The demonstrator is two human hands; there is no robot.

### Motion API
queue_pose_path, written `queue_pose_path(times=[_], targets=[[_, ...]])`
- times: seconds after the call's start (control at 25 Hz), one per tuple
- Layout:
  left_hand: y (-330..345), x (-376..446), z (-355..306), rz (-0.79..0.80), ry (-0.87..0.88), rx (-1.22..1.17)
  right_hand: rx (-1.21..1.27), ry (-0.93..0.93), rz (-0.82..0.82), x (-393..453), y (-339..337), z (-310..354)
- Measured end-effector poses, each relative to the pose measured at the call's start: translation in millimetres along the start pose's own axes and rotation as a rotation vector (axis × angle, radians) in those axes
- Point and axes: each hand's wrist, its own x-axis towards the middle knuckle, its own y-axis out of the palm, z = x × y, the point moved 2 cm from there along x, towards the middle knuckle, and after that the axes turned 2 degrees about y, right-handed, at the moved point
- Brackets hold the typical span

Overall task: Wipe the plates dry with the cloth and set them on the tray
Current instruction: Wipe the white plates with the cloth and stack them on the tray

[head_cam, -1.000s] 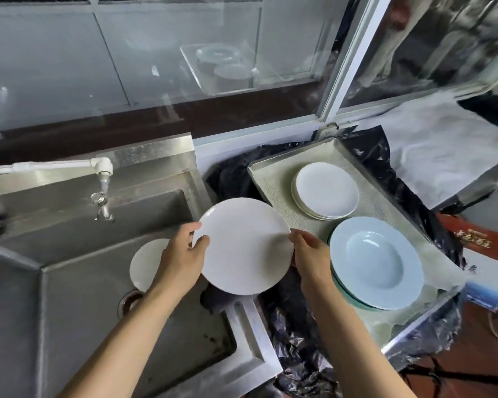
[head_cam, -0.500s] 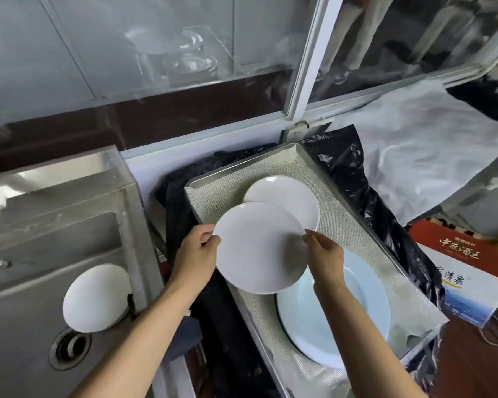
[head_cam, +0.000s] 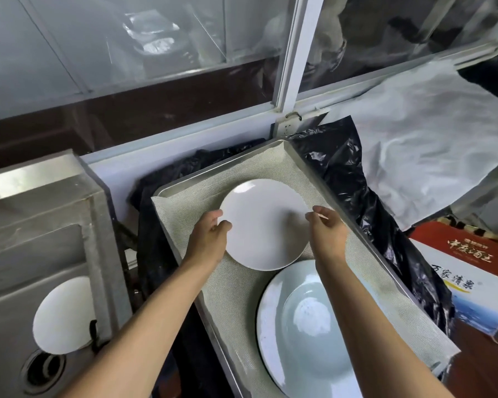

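Nearest the viewer, a pale blue deep plate (head_cam: 308,334) lies in the near part of the tray (head_cam: 213,176), on the woven cloth liner (head_cam: 230,294) that covers the tray floor; the liner probably serves to cushion the crockery and take up remaining damp. To the left, a further white plate (head_cam: 61,317) leans in the steel sink (head_cam: 9,254), just above the drain (head_cam: 42,372), apparently awaiting its turn.

Beyond the blue plate, both forearms reach over the tray to a small white plate (head_cam: 263,225), the item in hand. It lies in the far half of the tray; whether it rests on other plates beneath it cannot be told. The left hand (head_cam: 210,237) grips the plate's left rim, thumb on the upper face and fingers curled under the edge. The right hand (head_cam: 327,225) is at the right rim with fingers loosely bent, and whether it pinches the edge or merely touches it cannot be told. Holding opposite rims keeps the plate level as it is set down. The step appears to be placement, nearly finished. No separate wiping cloth is visible.

Farthest, black plastic sheeting (head_cam: 342,179) lines the bench around the tray, a printed carton (head_cam: 466,271) stands to the right, and glazed window panels (head_cam: 127,38) close the scene.
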Motion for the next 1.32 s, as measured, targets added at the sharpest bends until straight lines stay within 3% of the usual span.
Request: queue_pose_path(times=[0.28,0.52,0.68,0.96,1.32], targets=[[7.4,1.8,-2.8,0.038,0.038,0.118,-0.053,-0.049,-0.005,-2.5,8.5,0.0],[-0.2,-9.8,0.0,0.021,0.105,0.133,-0.212,-0.282,0.037,-29.4,10.8,4.1],[-22.3,-29.0,13.2,0.005,0.155,0.114,-0.221,-0.338,0.121,-66.1,28.0,3.8],[-99.7,-79.7,35.2,-0.115,0.193,0.096,-0.208,-0.39,0.276,-154.2,68.9,-1.7],[-246.6,-154.4,101.9,-0.169,0.195,0.095,-0.203,-0.439,0.399,-309.4,149.2,-36.7]])
